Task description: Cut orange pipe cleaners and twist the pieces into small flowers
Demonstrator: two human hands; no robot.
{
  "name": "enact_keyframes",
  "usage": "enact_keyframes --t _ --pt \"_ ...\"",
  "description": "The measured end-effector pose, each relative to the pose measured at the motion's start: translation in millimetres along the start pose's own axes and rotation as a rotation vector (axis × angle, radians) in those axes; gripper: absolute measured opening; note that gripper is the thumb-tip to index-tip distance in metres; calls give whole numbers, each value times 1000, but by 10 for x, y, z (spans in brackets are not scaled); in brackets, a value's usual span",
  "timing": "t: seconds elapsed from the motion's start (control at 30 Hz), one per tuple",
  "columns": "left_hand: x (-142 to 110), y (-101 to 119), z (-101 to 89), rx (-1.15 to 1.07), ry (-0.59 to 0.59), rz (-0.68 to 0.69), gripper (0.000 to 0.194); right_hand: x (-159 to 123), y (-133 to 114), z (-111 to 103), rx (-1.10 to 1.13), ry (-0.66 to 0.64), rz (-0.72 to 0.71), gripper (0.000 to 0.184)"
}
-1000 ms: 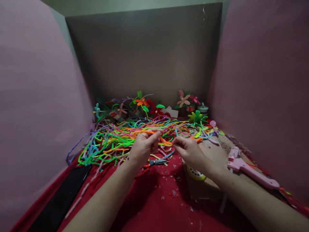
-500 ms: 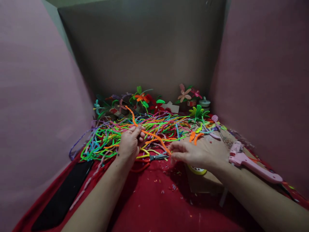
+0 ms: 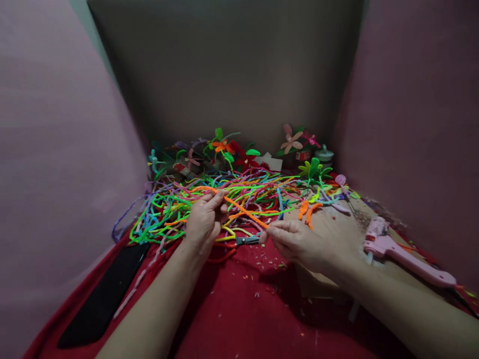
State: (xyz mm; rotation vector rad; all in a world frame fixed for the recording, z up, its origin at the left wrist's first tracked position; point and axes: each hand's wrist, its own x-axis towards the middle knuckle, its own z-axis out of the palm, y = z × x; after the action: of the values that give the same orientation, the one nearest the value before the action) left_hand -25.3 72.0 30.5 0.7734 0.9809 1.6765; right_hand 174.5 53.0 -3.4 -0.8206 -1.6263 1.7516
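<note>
An orange pipe cleaner (image 3: 245, 211) stretches nearly straight between my two hands. My left hand (image 3: 204, 219) pinches it between thumb and forefinger, and a short length sticks out beyond that grip to the upper left. The lower right end sits in the closed fingertips of my right hand (image 3: 295, 242). Below the strand lie scissors (image 3: 247, 241) with red and yellow handles, partly behind my left hand. A heap of many-coloured pipe cleaners (image 3: 164, 212) spreads behind both hands. Two bent orange pieces (image 3: 309, 212) rest on a cardboard sheet (image 3: 329, 227) beyond my right hand.
A pink glue gun (image 3: 407, 259) lies on the right. At left is a flat black object (image 3: 105, 299). Pipe-cleaner flowers (image 3: 292, 142) and a lidded jar (image 3: 324, 155) stand at the back. Small clippings dot the red cloth (image 3: 239, 309). Pink panels (image 3: 56, 149) rise on both sides.
The orange pipe cleaner, bunched between my hands at first, now extends nearly straight. My left hand moved left along it. My right fingers, looser half a second ago, have closed on its end.
</note>
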Motion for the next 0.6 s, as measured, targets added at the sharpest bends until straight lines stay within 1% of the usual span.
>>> enact_keyframes --t 0.17,0.3,0.37,0.5,0.6 --pt "17 69 -51 -44 0 -64 8 -57 -52 28 -230 -38 -24 32" --pt "45 94 -97 -73 13 -70 5 -90 -78 -6 -250 -85 -23 32" --pt "70 106 -123 -82 26 -60 8 -94 -60 -29 -188 -120 -10 32" --pt "108 144 -174 -75 49 -25 13 -71 17 -66 31 -163 13 28" --pt "125 176 -206 -71 57 16 12 -39 72 -78 193 -255 104 26"
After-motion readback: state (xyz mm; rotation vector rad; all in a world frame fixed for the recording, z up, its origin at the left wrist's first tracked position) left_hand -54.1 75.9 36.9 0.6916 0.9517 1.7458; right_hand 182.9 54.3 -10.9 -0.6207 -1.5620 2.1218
